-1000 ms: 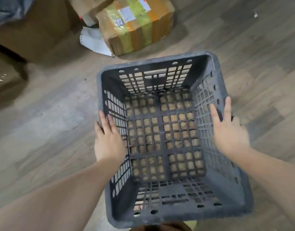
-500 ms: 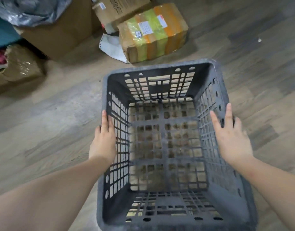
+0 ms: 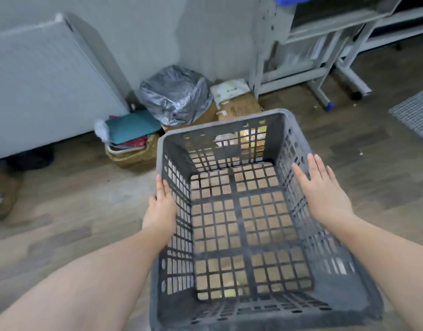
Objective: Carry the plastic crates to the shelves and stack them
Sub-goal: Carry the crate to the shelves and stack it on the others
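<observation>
An empty grey plastic crate (image 3: 220,126) with lattice walls and floor hangs in front of me above the wooden floor. My left hand (image 3: 161,211) presses flat against the outside of its left wall, fingers straight. My right hand (image 3: 321,189) presses flat against its right wall, fingers spread and straight over the rim. The crate is carried between my two palms. Grey metal shelves (image 3: 301,37) stand at the upper right, with a blue crate edge (image 3: 294,0) on top.
A silver-grey bag (image 3: 176,95) sits on cardboard boxes (image 3: 239,107) by the wall ahead. A basket with teal and red items (image 3: 131,142) lies left of it. A white panel (image 3: 43,80) leans at the left. A mesh mat (image 3: 415,113) lies at the right.
The view has lifted from the floor to the wall and shelves. The taped yellow box has dropped behind the crate's far wall. Both hands keep the same flat hold on the crate sides.
</observation>
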